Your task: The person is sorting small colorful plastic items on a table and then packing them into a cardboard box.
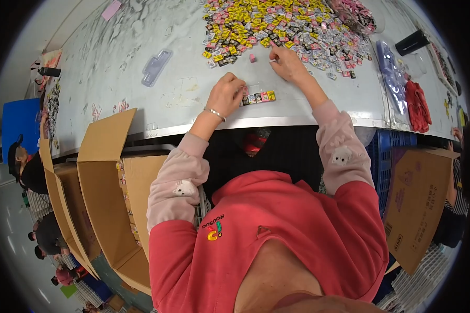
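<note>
My left hand (226,98) is closed at the left end of a short row of small colourful packets (259,98) near the table's front edge. A faint clear plastic tray (253,87) shows around the row; the left fingers pinch its end, partly hiding it. My right hand (288,64) is over the near edge of a wide pile of small yellow, pink, black and white packets (277,23). Its thumb and forefinger are apart, with the forefinger's tip by a pink packet. A single pink packet (253,58) stands between the hands and the pile.
Another clear plastic tray (157,68) lies to the left on the table (115,99). At the right are clear plastic pieces (392,78), a red cloth (418,106) and a black cylinder (411,43). Cardboard boxes (107,180) stand below both sides. Other people are at left and right.
</note>
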### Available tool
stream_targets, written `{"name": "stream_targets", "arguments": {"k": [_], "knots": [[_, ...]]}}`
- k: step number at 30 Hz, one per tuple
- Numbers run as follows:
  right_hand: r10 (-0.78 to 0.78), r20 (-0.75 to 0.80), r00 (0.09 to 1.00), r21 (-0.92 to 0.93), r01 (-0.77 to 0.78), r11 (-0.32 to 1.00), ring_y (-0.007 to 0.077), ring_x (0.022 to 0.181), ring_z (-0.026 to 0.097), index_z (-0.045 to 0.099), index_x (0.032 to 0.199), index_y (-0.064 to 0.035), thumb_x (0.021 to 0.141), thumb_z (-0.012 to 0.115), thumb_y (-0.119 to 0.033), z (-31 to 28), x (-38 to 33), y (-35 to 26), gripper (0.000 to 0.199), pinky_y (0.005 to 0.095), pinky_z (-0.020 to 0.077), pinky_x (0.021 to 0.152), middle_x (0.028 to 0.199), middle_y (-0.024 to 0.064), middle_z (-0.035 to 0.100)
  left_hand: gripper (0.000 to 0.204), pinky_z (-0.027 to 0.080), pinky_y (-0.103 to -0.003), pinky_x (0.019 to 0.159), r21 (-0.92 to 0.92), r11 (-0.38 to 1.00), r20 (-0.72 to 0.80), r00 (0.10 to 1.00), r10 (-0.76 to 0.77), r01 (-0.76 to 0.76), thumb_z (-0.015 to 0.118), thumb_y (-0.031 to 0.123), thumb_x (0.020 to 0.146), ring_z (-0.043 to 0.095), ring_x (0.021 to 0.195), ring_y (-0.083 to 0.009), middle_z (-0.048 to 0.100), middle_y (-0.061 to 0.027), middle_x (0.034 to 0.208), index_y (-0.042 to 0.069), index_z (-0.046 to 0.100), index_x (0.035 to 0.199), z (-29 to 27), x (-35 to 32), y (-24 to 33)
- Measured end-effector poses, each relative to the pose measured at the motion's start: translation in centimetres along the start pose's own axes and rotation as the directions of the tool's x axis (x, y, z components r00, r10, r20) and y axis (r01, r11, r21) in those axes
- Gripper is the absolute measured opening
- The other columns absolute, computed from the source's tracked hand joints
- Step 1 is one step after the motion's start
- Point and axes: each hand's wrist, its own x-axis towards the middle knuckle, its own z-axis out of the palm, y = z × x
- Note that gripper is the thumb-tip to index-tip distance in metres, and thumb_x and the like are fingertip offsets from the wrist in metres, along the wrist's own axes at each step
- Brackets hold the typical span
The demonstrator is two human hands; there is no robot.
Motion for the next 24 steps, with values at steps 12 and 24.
{"name": "stream_targets", "arguments": {"k": [12, 24], "knots": [[-0.159, -0.134, 0.978, 0.238, 0.187, 0.953, 0.0215, 0.063, 0.058, 0.065, 0.077, -0.0029, 0.073, 0.069, -0.014, 4.3, -4.0, -4.6, 0.013, 0.0328, 0.0441, 0.058, 0.07, 0.0083, 0.059, 0.058, 0.028, -0.049, 0.105, 0.17, 0.983, 0.154, 0.987, 0.043, -0.069, 0.062, 0.021, 0.082, 0.03, 0.131, -0.0362, 0.036, -0.0188, 0.137, 0.001, 0.039, 0.131, 1.3, -5.5, 3.4], [-0.155, 0.009, 0.988, -0.185, 0.154, 0.971, 0.0321, 0.095, 0.059, 0.064, 0.096, -0.0089, 0.08, 0.059, -0.022, 5.8, 9.5, -3.8, 0.022, 0.0426, 0.0482, 0.081, 0.097, 0.0137, 0.06, 0.048, 0.027, -0.051, 0.105, -0.159, 0.985, -0.139, 0.986, -0.095, 0.072, 0.055, 0.005, 0.082, 0.038, 0.127, -0.0366, 0.041, -0.018, 0.136, 0.006, 0.046, 0.13, -1.3, -3.8, -0.5]]}}
